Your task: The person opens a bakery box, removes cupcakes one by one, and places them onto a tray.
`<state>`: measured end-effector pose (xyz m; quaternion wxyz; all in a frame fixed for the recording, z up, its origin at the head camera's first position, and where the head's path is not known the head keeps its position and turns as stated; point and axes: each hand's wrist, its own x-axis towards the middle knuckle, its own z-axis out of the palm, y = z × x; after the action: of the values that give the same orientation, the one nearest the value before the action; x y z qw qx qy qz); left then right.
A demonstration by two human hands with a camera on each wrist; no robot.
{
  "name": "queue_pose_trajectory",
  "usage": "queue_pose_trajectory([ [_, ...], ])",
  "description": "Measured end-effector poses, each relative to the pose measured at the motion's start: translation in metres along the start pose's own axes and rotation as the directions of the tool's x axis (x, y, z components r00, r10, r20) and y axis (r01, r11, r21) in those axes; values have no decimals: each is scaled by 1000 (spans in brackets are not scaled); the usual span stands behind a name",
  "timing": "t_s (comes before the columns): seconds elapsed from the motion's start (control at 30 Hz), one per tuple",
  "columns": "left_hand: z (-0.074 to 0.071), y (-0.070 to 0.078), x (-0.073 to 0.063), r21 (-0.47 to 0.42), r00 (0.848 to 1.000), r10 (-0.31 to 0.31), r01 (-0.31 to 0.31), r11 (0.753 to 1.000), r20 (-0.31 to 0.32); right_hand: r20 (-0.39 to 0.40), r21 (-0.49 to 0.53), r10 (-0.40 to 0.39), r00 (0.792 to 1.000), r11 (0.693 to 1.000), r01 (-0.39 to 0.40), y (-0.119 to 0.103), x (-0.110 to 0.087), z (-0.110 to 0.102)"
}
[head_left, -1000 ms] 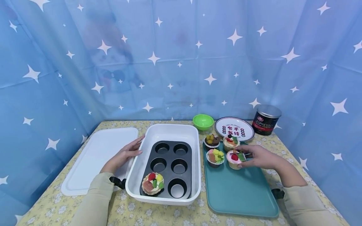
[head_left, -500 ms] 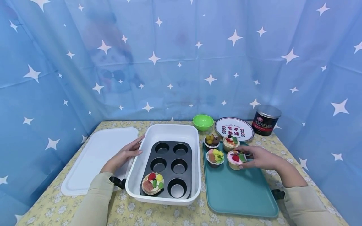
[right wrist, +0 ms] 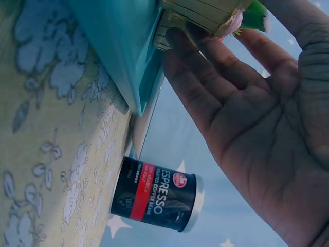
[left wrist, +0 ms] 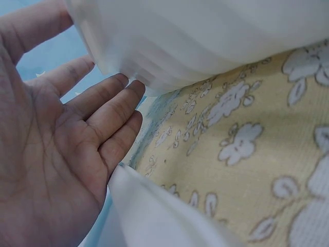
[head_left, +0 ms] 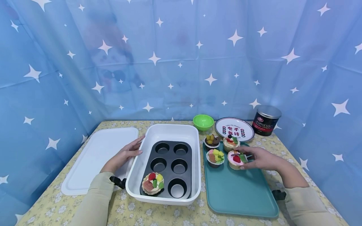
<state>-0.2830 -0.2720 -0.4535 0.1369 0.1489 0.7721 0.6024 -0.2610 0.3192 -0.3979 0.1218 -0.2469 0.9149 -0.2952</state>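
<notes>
My left hand (head_left: 123, 158) rests with extended fingers against the left side of a deep white pan (head_left: 199, 169); in the left wrist view its fingers touch the pan's outer wall (left wrist: 180, 41). Inside the pan lies a dark muffin tin (head_left: 167, 157) whose near-left cup holds a fruit-topped cupcake (head_left: 153, 183). Over the teal tray (head_left: 240, 194), my right hand (head_left: 263, 159) grips a pink-frosted cupcake (head_left: 234, 161) between thumb and fingers. In the right wrist view this cupcake (right wrist: 205, 13) is partly cut off. Three other cupcakes stand close by, including a yellow-topped one (head_left: 215, 157).
A white lid (head_left: 93, 160) lies flat at the left. Along the back stand a green bowl (head_left: 203, 122), a plate with red characters (head_left: 234, 128) and a black espresso can (head_left: 266, 121). A flowered cloth (head_left: 124, 210) covers the table.
The pink-frosted cupcake has shifted slightly to the right and turned a little in my right hand. My left hand and the pan have stayed in place.
</notes>
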Motion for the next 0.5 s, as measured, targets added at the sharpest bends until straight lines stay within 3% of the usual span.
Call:
queue_pose_trajectory([
  [0.5, 1, 1, -1, -8, 1000, 1, -1, 1000, 1, -35, -13, -16, 999, 1000, 15, -1, -5, 0],
])
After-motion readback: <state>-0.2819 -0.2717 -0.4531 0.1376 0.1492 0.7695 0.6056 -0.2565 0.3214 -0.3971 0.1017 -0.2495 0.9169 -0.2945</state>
